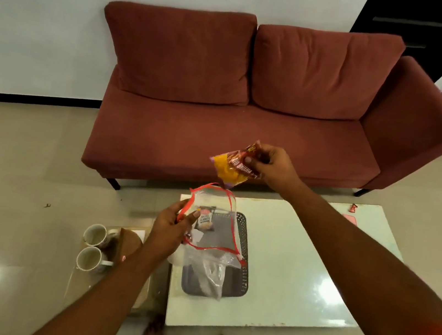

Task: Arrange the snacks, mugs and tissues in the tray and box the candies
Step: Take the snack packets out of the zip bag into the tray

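Orange-and-red, one crinkled snack packet (pixel 236 164) hangs pinched in the right grip (pixel 272 165) above the pale glass worktop (pixel 299 266)'s far-left corner. The left grip (pixel 169 231) clasps one clear red-edged plastic bag (pixel 211 223) over one dark perforated tray (pixel 243 257) at the worktop's left edge. Two white mugs (pixel 96 234) stand beside it.

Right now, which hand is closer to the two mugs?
Left. The left hand holds the clear bag close to the mugs. The right hand is farther away, holding a snack packet above the bag.
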